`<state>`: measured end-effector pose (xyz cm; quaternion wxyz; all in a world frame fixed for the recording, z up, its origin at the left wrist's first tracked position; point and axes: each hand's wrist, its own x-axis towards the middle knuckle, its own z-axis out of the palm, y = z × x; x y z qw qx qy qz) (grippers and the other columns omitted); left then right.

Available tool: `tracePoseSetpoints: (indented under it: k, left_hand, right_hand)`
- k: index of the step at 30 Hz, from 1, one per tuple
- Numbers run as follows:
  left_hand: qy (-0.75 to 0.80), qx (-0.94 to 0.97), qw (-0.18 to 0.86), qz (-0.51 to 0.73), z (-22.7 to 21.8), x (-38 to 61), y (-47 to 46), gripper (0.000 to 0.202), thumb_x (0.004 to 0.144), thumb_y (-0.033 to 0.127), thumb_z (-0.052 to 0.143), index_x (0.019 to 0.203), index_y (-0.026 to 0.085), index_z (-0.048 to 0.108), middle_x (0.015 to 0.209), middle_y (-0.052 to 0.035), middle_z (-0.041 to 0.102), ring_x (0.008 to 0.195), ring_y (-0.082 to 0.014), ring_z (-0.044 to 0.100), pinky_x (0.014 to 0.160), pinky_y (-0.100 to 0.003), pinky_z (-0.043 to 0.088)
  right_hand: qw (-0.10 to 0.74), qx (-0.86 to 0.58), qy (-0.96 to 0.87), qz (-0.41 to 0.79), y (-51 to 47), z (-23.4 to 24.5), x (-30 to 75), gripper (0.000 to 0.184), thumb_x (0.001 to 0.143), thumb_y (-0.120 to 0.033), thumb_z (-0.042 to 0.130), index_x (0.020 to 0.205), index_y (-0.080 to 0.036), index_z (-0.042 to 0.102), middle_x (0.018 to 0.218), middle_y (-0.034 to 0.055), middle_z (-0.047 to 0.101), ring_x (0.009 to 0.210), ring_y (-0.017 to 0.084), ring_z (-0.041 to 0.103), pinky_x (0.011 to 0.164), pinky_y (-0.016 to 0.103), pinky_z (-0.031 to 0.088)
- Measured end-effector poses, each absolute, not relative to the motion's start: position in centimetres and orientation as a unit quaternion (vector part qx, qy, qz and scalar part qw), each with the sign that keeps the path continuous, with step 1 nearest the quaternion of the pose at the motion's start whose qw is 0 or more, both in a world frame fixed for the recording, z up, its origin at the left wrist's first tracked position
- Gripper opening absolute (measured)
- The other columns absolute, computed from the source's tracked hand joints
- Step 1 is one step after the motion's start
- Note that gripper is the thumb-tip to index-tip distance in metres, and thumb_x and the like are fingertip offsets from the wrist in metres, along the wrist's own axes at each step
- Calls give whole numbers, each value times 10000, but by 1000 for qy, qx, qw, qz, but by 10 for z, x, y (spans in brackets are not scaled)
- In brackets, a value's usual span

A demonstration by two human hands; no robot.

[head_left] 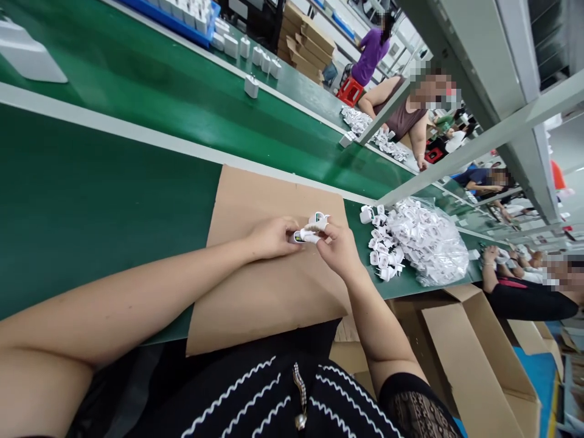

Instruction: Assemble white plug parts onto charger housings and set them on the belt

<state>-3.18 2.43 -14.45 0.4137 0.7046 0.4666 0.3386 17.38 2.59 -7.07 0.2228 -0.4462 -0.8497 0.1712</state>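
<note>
Cardboard [255, 292] lies flat on the green tabletop [114, 201] in the head view, probably as a mat that spares the pieces from scuffs. Over its far right part, the left hand [274, 238] grasps a white casing [297, 236] in its fingertips, and the right hand [340, 246] pinches a white part [314, 229] close against it, likely so both can be seen and steadied together. Whether the green-centred piece [318, 216] just beyond is held too, I cannot tell. To the right, loose white parts [387, 258] lie beside a clear bag [429, 240], presumably for easy reach. Counted: one sheet, one bag, three pieces at the fingers; loose parts overlap, perhaps a dozen or more, and the bagged ones defy counting
</note>
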Motion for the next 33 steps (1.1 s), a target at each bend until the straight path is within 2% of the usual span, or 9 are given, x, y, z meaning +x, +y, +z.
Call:
tracePoseSetpoints:
  k: [4,9,13,19,25,29,31,33]
  left_hand:
    - [479,691,427,332,-144,-31,25,324,747,533,751,844,225,729,896,-29,716,746,-206,629,633,-313,427]
    - [473,695,426,333,-145,-30,26,289,746,510,757,795,226,731,951,-30,740,755,-203,639,633,-312,426]
    - [485,689,430,324,-145,-31,27,308,736,529,769,835,239,745,944,-22,741,741,-198,627,622,-304,415]
    - [476,687,438,331,-142,-30,26,251,732,478,776,759,231,739,926,-21,733,711,-186,603,615,-312,404]
    - [475,688,434,336,-141,-29,25,315,744,513,761,675,213,691,870,-21,713,680,-171,587,608,-305,406]
    - [483,682,432,340,-143,-29,26,310,717,515,781,721,213,709,828,-28,700,697,-195,606,613,-308,427]
    - [477,686,430,341,-144,-28,25,325,714,530,780,759,213,724,808,-36,692,711,-215,618,627,-318,443]
    - [472,694,424,340,-144,-26,23,336,722,543,758,784,213,737,824,-49,696,720,-229,625,645,-332,456]
  right_hand:
    - [153,-398,-900,90,34,-73,163,346,837,-21,561,980,-230,798,901,68,662,945,253,587,849,381,494]
    - [87,-381,-920,39,38,-69,160,308,846,-53,580,976,-234,792,893,82,659,951,272,548,750,372,461]
    - [87,-385,-919,9,36,-61,163,271,861,-73,592,960,-243,780,921,81,674,935,263,548,704,361,435]
    - [77,-358,-930,20,37,-68,163,256,869,-59,585,942,-218,773,897,86,645,956,277,544,806,398,454]
    - [52,-379,-924,-1,37,-68,157,212,842,-61,634,878,-230,756,877,86,641,962,291,550,833,417,433]
    - [93,-442,-891,41,30,-79,156,191,864,-96,651,930,-230,769,939,89,663,972,284,594,856,410,455]
    - [163,-483,-857,79,22,-93,156,232,885,-131,667,1057,-238,780,988,87,686,1008,281,620,894,410,474]
    - [246,-500,-820,133,15,-108,159,402,884,-178,712,1275,-268,731,1047,73,713,1088,278,636,982,418,481]
